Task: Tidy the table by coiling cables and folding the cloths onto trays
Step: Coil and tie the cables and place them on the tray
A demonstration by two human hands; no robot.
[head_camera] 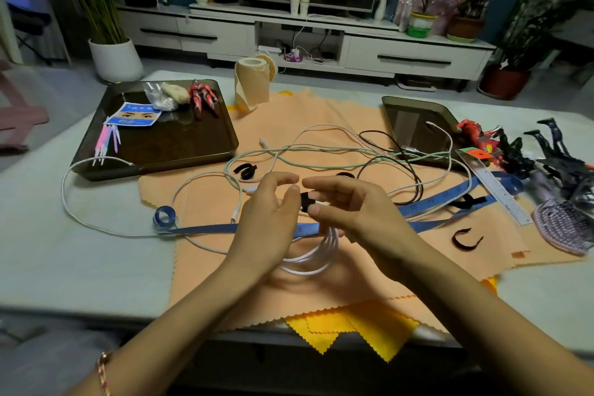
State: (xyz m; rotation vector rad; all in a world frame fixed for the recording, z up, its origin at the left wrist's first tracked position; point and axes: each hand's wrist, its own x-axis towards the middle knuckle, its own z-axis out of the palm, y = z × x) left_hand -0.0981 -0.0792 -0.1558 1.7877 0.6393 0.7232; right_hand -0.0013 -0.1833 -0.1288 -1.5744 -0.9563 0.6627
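Pinching a black strap [307, 201] between thumb and fingertips of the right hand [347, 207], just above the coiled white cable [318, 252] at six o'clock on the peach cloth [321, 112]. Touching the strap with a bent fingertip of the left hand [266, 210], grip impossible to tell. Flanked by one dark tray [180, 141] at ten o'clock and a second tray [405, 125] at two

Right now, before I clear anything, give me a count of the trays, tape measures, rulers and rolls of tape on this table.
Trays: 2, one left, one right
Blue tape measure: 1
Ruler: 1
Beige roll: 1
Total: 5
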